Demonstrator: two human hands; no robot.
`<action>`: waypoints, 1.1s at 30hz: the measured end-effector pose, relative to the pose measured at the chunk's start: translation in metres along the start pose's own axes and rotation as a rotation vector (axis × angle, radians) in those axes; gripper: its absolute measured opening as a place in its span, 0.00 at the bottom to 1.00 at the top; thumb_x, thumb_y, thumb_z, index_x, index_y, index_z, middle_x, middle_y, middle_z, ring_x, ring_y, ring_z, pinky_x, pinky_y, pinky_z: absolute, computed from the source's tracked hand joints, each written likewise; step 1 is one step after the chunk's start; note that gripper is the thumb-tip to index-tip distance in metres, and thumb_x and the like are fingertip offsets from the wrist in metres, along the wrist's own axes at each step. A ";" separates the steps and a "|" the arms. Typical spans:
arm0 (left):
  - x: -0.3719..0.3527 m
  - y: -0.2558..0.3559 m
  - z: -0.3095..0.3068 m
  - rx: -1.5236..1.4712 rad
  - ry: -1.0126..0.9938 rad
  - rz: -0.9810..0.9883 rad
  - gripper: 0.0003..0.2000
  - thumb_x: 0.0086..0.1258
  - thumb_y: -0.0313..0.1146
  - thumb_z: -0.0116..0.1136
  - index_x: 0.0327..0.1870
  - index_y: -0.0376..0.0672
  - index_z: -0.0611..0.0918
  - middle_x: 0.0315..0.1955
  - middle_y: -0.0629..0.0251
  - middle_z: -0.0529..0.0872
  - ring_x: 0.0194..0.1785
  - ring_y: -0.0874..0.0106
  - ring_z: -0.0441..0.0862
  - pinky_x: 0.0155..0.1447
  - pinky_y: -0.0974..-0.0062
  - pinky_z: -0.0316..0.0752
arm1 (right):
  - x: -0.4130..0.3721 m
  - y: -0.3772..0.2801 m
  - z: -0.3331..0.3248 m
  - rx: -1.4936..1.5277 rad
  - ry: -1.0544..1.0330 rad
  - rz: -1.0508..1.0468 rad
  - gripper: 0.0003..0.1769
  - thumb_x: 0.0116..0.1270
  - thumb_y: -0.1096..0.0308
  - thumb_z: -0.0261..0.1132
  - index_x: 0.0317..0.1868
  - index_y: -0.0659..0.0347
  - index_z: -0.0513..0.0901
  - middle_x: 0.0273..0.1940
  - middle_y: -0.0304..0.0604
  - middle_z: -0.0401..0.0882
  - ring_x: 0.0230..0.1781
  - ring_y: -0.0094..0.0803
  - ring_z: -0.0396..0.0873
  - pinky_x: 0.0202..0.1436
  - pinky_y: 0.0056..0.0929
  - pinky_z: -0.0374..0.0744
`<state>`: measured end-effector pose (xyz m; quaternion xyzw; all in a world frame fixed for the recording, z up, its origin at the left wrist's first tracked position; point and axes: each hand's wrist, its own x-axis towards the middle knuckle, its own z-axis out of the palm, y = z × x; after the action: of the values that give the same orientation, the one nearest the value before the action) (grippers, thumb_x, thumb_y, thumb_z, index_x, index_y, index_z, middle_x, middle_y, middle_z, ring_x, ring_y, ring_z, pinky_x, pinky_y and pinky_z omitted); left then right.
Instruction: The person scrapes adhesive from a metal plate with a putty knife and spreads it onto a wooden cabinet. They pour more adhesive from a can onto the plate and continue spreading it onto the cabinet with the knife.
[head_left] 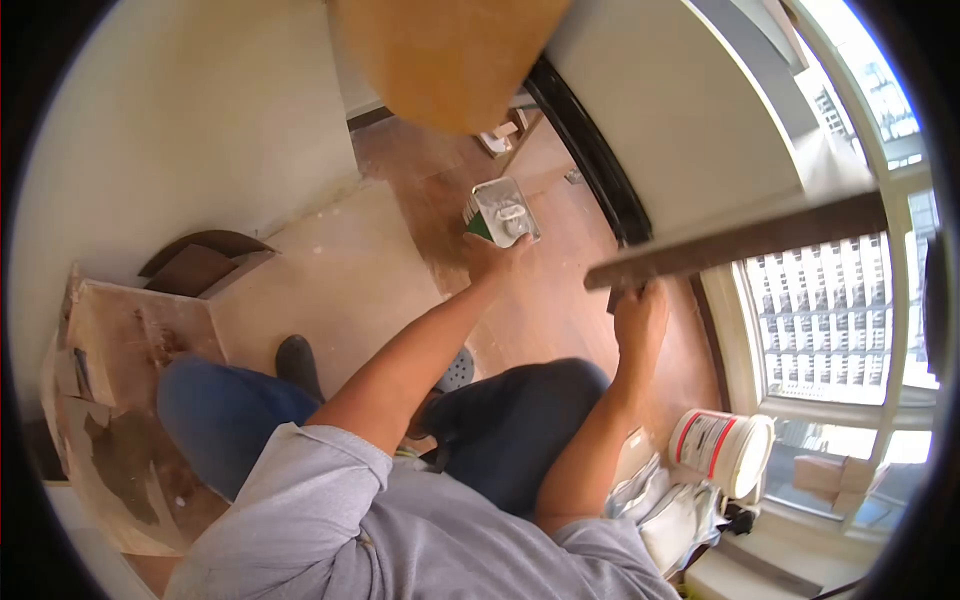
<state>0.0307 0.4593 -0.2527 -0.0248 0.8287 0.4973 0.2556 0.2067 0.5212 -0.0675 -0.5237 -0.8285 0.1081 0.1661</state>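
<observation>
Head view: left hand (497, 258) grips the boxy container (505, 207), upper centre, and right hand (641, 308) holds the long dark bar (750, 240), right of centre, where a firm wrist should steady its length.

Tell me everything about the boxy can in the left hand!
The can looks like metal, with a rectangular, silvery top and a green patch on its side. A raised whitish part, maybe a cap or handle, sits on top. The left hand grips its near end, seemingly above the wood-look floor. I can't see what's inside.
</observation>
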 end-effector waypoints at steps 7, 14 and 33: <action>0.019 0.046 0.070 0.243 0.248 -0.217 0.75 0.42 0.71 0.78 0.79 0.25 0.45 0.77 0.31 0.52 0.77 0.42 0.61 0.77 0.45 0.61 | 0.002 0.066 0.028 -0.028 -0.073 -0.264 0.26 0.77 0.57 0.58 0.71 0.58 0.74 0.69 0.58 0.74 0.68 0.57 0.73 0.67 0.50 0.73; 0.021 0.052 0.061 0.348 0.236 -0.175 0.70 0.47 0.65 0.78 0.79 0.27 0.46 0.74 0.35 0.58 0.76 0.46 0.63 0.75 0.50 0.62 | 0.021 0.116 0.059 0.077 -0.087 -0.436 0.27 0.79 0.59 0.57 0.74 0.58 0.70 0.72 0.57 0.70 0.72 0.53 0.69 0.72 0.48 0.69; 0.065 0.008 -0.076 0.992 -0.477 0.673 0.71 0.41 0.50 0.85 0.78 0.23 0.45 0.75 0.28 0.54 0.78 0.36 0.55 0.80 0.47 0.56 | -0.001 -0.016 -0.020 0.420 -0.053 -0.027 0.12 0.71 0.72 0.58 0.44 0.75 0.81 0.40 0.60 0.84 0.38 0.52 0.79 0.48 0.42 0.76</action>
<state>-0.0580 0.4131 -0.2468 0.4687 0.8431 0.1001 0.2439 0.2017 0.5132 -0.0438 -0.4632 -0.7989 0.2901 0.2512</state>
